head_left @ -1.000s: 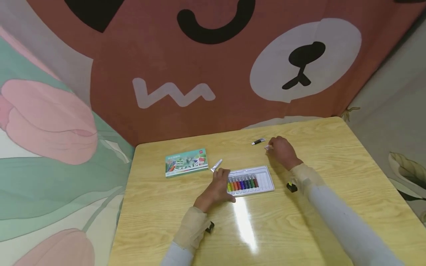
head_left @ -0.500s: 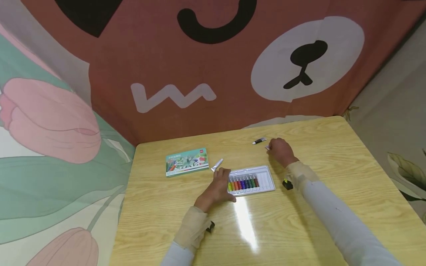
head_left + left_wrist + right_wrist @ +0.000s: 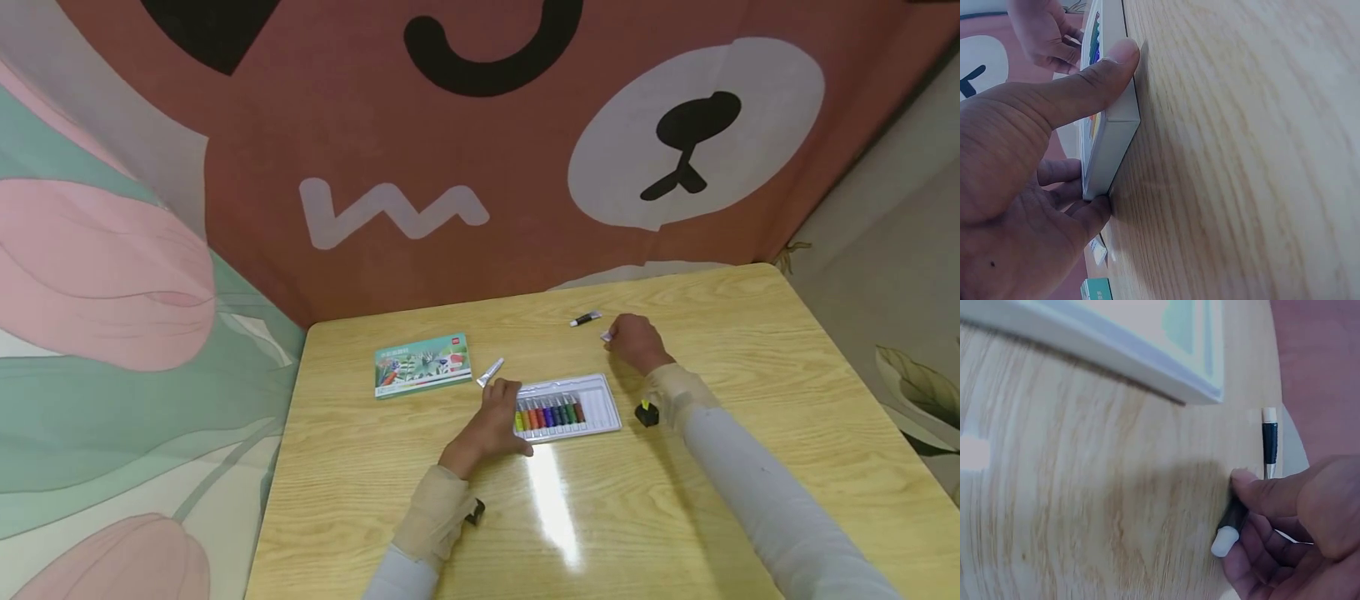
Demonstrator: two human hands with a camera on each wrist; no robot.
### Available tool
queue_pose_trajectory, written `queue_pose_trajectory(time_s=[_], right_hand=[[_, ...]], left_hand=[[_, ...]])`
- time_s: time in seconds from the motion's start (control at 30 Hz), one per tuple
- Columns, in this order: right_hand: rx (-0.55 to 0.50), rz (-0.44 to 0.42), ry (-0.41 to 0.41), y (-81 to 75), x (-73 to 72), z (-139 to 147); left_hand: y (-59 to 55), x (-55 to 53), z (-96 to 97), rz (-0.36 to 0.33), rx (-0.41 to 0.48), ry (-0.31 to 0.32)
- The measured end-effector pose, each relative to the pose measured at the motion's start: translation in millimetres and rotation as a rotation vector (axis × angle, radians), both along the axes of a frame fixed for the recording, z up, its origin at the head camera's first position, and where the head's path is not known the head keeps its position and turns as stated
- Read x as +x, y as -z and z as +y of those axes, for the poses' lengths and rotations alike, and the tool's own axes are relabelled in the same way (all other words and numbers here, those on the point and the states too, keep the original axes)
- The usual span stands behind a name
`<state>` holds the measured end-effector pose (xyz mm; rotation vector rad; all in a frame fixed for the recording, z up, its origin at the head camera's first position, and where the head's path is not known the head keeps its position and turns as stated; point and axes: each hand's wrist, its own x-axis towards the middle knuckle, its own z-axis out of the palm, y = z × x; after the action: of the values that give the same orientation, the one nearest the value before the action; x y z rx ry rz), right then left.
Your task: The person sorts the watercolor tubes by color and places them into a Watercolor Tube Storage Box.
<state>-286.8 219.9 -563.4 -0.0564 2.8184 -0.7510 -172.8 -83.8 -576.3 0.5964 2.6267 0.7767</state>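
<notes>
My left hand grips the left end of a white plastic tray that holds a row of coloured paint tubes. In the left wrist view its thumb presses the tray's near side wall while the fingers curl at the end. Beyond the tray's far right corner, my right hand pinches a dark paint tube with a white cap, close over the table; the hand hides part of the tube. A second black tube lies just left of that hand. Behind my left fingers is a white tube.
A flat green illustrated box lies at the back left of the wooden table. Past the table's back edge hangs a red-brown printed cloth. Slots at the tray's right end hold no tubes.
My right hand has shifted very slightly, and its forearm has swung a little to the left. The left hand keeps its hold on the tray, which stays in place.
</notes>
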Motion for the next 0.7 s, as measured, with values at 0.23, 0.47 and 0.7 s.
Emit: queue_pose_trajectory(time_s=[0.23,0.47,0.7], right_hand=[[-0.184,-0.117,0.001,-10.3,12.2,-7.8],[-0.361,-0.257,0.052,-23.4,46.8,-23.9],[-0.345,-0.278,0.076,-20.0,83.9,-33.9]], left_hand=[[-2.7,0.6,-1.2,-0.041,0.008,-0.015],[-4.6,0.6,0.2,-0.023,0.014,0.003],[-0.8,0.2,-0.3,-0.009,0.008,0.002]])
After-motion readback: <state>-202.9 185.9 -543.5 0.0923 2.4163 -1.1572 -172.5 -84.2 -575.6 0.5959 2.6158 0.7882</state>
